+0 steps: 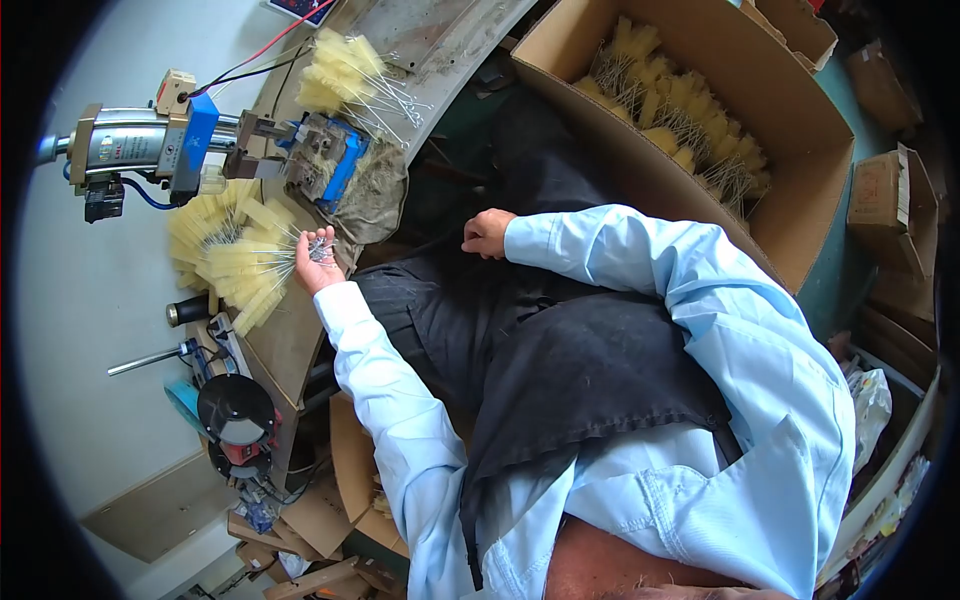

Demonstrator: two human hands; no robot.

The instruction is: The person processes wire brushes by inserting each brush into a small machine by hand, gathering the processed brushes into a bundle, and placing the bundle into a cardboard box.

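My left hand (319, 262) is closed around the wire ends of a bunch of wire-handled brushes (245, 272), their pale yellow bristles fanned out toward the wall. Just beyond that hand is a bench machine with a blue-edged block (336, 165) and a metal cylinder (128, 138). Another pile of the same brushes (345, 75) lies on the bench past the block, wire ends toward me. My right hand (487, 234) hovers over my lap with its fingers curled in. The inside of its grip is hidden, and I cannot tell if anything is in it.
A large cardboard box (690, 190) holding many brushes stands to my right. Smaller cartons (890, 215) are beyond it. On the left bench end sits a device with a round black disc (236, 408). An open carton (352, 450) stands below, near my left elbow.
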